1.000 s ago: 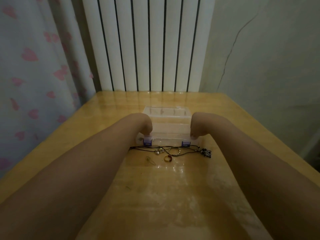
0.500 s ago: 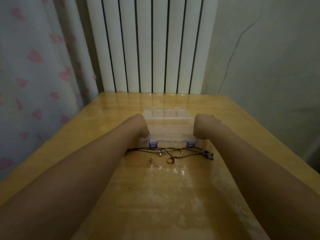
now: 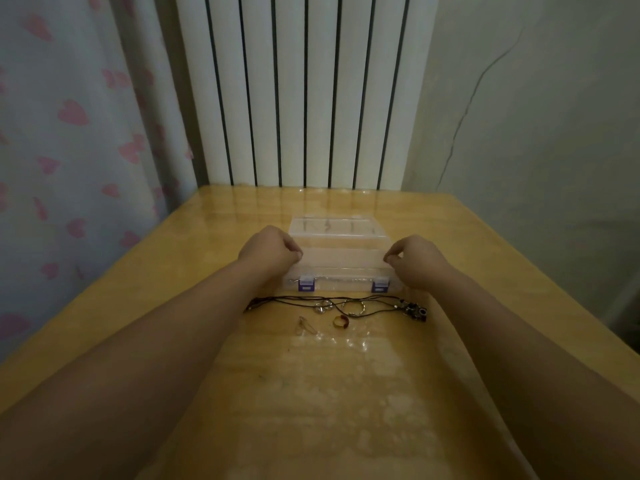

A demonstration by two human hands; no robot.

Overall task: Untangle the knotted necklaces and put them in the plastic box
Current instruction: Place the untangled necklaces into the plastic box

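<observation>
A clear plastic box with two purple latches stands in the middle of the wooden table. My left hand pinches the left front corner of its lid, and my right hand pinches the right front corner. The lid's front edge sits a little above the latches. Just in front of the box lie the tangled black-cord necklaces, with silver rings caught in them and a dark pendant at the right end. Neither hand touches them.
An amber ring and a small metal pin lie on the table in front of the cords. A white radiator stands behind the table, a heart-print curtain to the left and a wall to the right.
Both hands rose from the purple latches to the lid's front corners, and the lid's front edge has come up slightly. The necklaces have not moved.
</observation>
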